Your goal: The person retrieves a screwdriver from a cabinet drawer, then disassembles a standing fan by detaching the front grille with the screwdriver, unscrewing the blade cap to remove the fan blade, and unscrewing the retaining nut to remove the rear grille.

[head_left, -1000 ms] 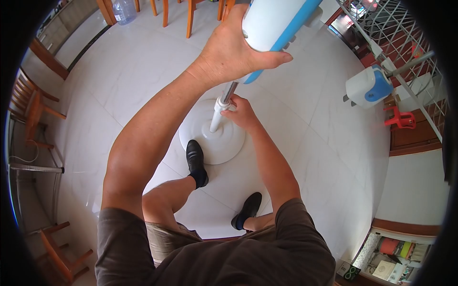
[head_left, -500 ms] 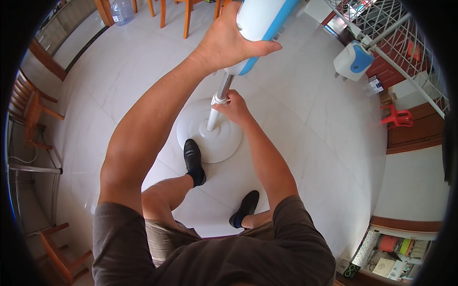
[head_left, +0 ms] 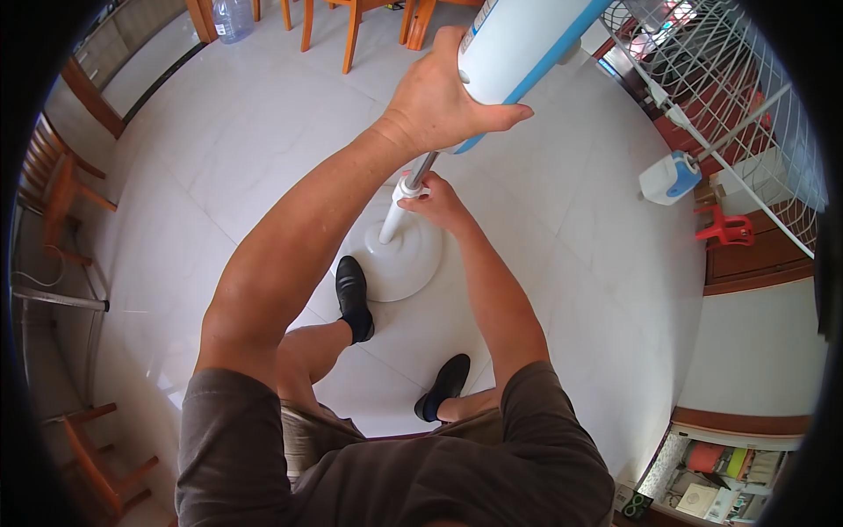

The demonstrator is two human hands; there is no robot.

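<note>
A standing fan rises from a round white base [head_left: 417, 263] on the tiled floor. My left hand [head_left: 443, 95] is wrapped round the lower part of its white and blue body [head_left: 518, 53], with the thumb stretched across the front. Below it a metal pole [head_left: 422, 169] runs down into a white collar [head_left: 406, 188]. The fingers of my right hand [head_left: 435, 204] are closed on that collar. At the upper right are the fan's wire cage [head_left: 702, 105] and a white and blue motor housing [head_left: 670, 178].
Wooden chairs stand at the top [head_left: 351, 35] and at the left [head_left: 66, 189]. A clear water bottle [head_left: 232, 19] is at the top left. On the right are a red stool [head_left: 725, 228] and an open shelf [head_left: 724, 474]. My black shoe [head_left: 352, 285] is beside the base.
The fan's upper body, wire cage and motor housing have shifted and turned in view, and my left hand has moved with the body. My right hand stays at the collar.
</note>
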